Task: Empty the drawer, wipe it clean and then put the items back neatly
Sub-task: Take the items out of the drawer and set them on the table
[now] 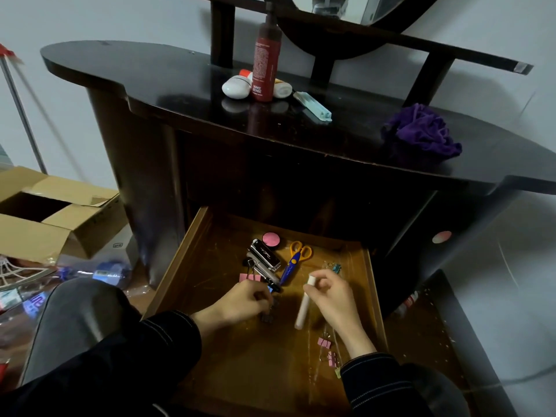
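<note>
Near the front of the open wooden drawer, a cream stick tube is gripped at its far end by the right hand, fingers and thumb curled round it. Its long axis runs near to far, with the near end hanging free above the drawer floor. The left hand is curled downward, and a dark binder clip appears to be pinched beneath its fingertips, though blur softens that grip.

Emptying is judged to be under way, since the drawer floor looks scuffed and smeared and the purple cloth lies bunched on the dresser top, far right. That glossy dark top lies far and above both hands, so whatever is held must be carried away from the body.

Just beyond the left hand a cluster is left:
- a black and silver case, hard and shiny
- a round pink compact
- orange-handled scissors with a blue blade cover, lying diagonally

The pink binder clips lie beside the right wrist, nearer that hand.
</note>
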The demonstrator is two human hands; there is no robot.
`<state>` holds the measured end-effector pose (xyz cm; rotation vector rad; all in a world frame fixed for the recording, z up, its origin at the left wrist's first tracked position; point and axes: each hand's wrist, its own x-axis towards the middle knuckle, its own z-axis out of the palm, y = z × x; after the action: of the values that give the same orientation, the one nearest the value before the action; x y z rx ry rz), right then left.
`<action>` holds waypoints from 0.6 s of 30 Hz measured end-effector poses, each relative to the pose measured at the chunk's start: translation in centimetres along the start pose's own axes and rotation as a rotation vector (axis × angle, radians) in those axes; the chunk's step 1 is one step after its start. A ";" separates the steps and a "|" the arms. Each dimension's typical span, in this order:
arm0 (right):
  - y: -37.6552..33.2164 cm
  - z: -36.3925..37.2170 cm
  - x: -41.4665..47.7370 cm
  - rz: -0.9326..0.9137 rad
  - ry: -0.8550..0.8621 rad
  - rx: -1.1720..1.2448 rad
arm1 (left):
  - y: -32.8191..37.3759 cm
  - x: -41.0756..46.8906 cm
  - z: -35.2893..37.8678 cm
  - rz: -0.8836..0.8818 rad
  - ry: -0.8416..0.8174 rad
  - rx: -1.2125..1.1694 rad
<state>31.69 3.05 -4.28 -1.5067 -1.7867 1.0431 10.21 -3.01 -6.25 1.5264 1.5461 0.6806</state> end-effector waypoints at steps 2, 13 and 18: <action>-0.6 0.2 -0.1 0.024 -0.107 0.205 | 0.4 -0.2 0.1 -0.006 -0.060 -0.145; 0.7 1.3 -0.1 0.009 -0.126 -0.066 | 1.9 -0.5 -0.6 -0.186 0.058 -0.523; 0.9 3.4 1.1 -0.031 -0.145 -0.377 | 0.9 0.2 -1.7 -0.323 0.314 -0.580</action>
<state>29.15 3.49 -6.96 -1.6466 -2.1964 0.8516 9.27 -2.41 -4.64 0.7466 1.5858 1.0956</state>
